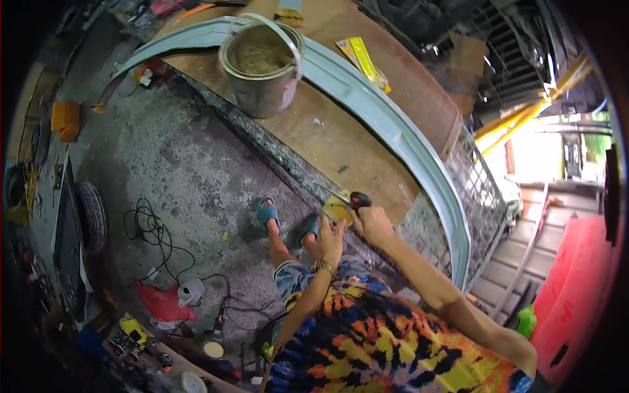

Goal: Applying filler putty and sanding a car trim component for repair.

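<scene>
My right hand (375, 226) is closed around the rounded black-and-red handle of a tool (359, 200). A thin metal shaft or blade reaches left from it; its exact kind is hard to make out. My left hand (332, 237), with a watch on the wrist, pinches a small yellow piece (337, 208) close beside the tool, and the two overlap in view. Both hands are at the near edge of a brown board-topped bench (327, 154). Beyond them on the bench, a long pale blue-green curved strip (386, 118) stretches from far left to near right.
A dirty bucket (262, 98) with a white handle stands on the bench. A yellow packet (362, 62) lies past the strip. On the concrete floor (183, 150) are a coiled black cable (154, 226), a red bag-like item (164, 301) and a tyre (92, 216). A red panel (573, 288) stands at right.
</scene>
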Demonstrator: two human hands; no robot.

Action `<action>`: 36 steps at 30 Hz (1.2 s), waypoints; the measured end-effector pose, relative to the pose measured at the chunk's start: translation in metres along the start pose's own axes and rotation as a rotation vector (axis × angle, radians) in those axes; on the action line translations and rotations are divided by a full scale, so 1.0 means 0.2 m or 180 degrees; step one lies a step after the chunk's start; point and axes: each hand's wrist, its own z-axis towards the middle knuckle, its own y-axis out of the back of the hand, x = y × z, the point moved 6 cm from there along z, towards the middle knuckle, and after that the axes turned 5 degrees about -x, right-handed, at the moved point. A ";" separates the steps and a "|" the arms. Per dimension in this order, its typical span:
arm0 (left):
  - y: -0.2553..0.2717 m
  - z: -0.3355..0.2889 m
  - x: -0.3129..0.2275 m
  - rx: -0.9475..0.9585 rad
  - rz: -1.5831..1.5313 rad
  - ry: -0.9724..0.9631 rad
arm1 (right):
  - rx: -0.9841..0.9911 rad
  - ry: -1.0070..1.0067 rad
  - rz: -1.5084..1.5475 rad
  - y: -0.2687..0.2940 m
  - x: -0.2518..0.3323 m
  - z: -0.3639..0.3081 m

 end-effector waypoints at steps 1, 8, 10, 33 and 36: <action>0.02 0.00 0.00 -0.0143 0.0369 -0.0281 | 0.0012 0.0056 0.0002 0.02 0.01 0.02; 0.02 0.01 0.07 -0.0415 0.0580 -0.0567 | -0.0827 0.0167 0.0944 0.21 0.21 -0.03; -0.01 -0.03 0.07 -0.0377 0.0680 -0.0695 | -0.0707 0.0258 0.0406 0.07 -0.02 -0.02; -0.05 0.03 0.04 -0.0438 0.0317 -0.0085 | -0.0835 -0.0098 0.0097 0.19 -0.14 -0.12; -0.02 0.10 0.03 -0.0580 0.0750 -0.0183 | -0.0295 -0.0217 -0.0298 0.08 -0.22 -0.04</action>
